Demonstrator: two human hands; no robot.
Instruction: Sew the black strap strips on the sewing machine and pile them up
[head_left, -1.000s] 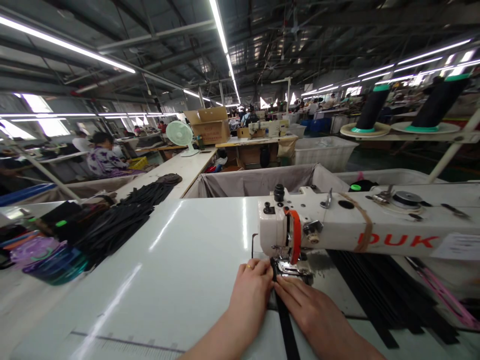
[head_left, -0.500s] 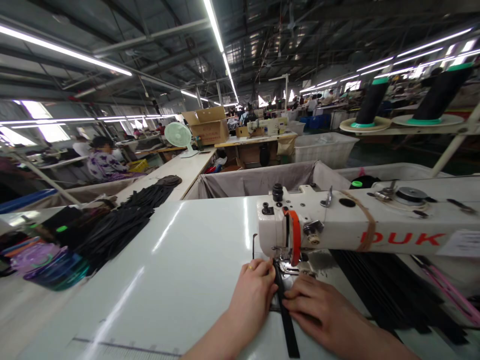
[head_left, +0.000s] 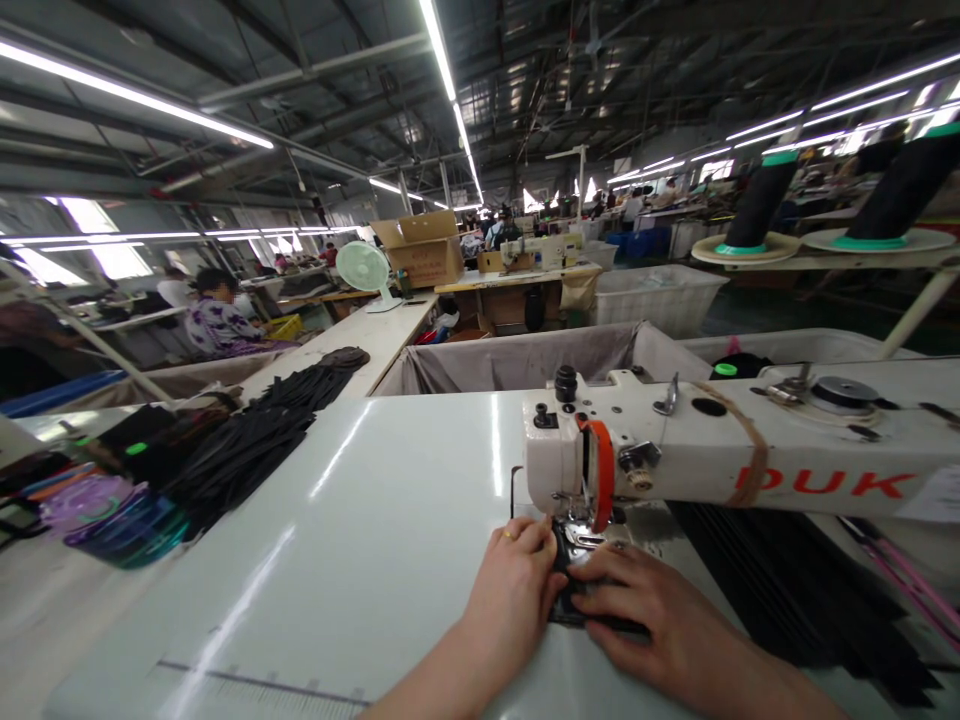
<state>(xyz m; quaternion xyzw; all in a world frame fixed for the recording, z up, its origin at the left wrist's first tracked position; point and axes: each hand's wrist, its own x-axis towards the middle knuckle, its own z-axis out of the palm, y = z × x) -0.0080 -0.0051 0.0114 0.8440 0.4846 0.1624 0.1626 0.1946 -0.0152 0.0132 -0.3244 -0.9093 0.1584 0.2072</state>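
A white industrial sewing machine head (head_left: pixel 645 450) with red "DUK" lettering stands over the white table (head_left: pixel 337 500). Below its needle area sits a metal presser foot (head_left: pixel 581 535). A black strap (head_left: pixel 566 600) lies doubled under my hands, just in front of that foot. My left hand (head_left: pixel 514 590) pinches the strap near the foot, with a ring on one finger. My right hand (head_left: pixel 645 610) presses and holds the strap's folded part from the right. The strap's end is hidden under my fingers.
Black strips lie in heaps on the table at left (head_left: pixel 240 460) and under the machine arm (head_left: pixel 787 600). Black thread cones (head_left: pixel 761 200) stand on a rack behind. A cloth-lined bin (head_left: pixel 525 365) lies beyond the table. A co-worker in a patterned top (head_left: pixel 217 330) sits far left.
The strap, which ran straight toward me, is now folded sideways under my right hand. My hands have drawn closer together around it.
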